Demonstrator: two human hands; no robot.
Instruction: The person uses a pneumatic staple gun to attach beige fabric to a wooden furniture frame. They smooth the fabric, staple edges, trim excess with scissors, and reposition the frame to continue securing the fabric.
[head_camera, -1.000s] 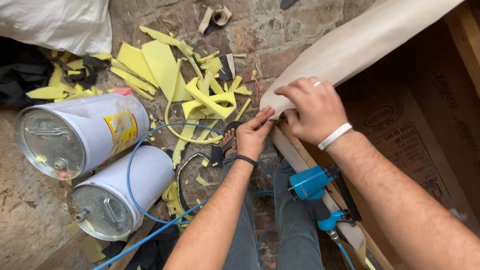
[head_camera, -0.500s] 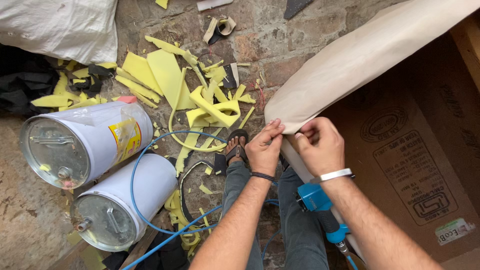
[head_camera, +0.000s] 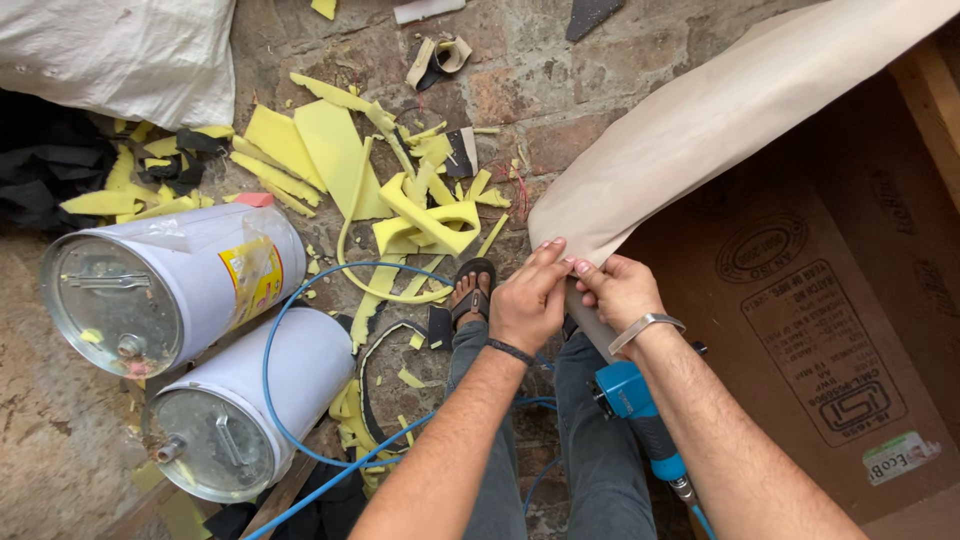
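Note:
My left hand (head_camera: 530, 298) and my right hand (head_camera: 618, 290) pinch the lower corner of a beige sheet of upholstery fabric (head_camera: 730, 110) that drapes across a brown plywood board (head_camera: 800, 330). The fingertips of both hands meet at the fabric's folded edge. A black band sits on my left wrist and a metal bangle on my right. A blue air tool (head_camera: 635, 405) with its blue hose (head_camera: 290, 400) rests on my lap, just under my right forearm. My sandalled foot (head_camera: 472, 290) shows below the hands.
Two white metal cans (head_camera: 170, 290) (head_camera: 250, 410) lie on their sides at left. Yellow foam offcuts (head_camera: 400, 200) are strewn over the brick floor. A white sack (head_camera: 120, 55) sits at top left, dark cloth (head_camera: 40, 170) beside it.
Both hands have slid down and right along the fabric edge and drawn close together, now gripping its corner. The view has shifted, showing more of the plywood board.

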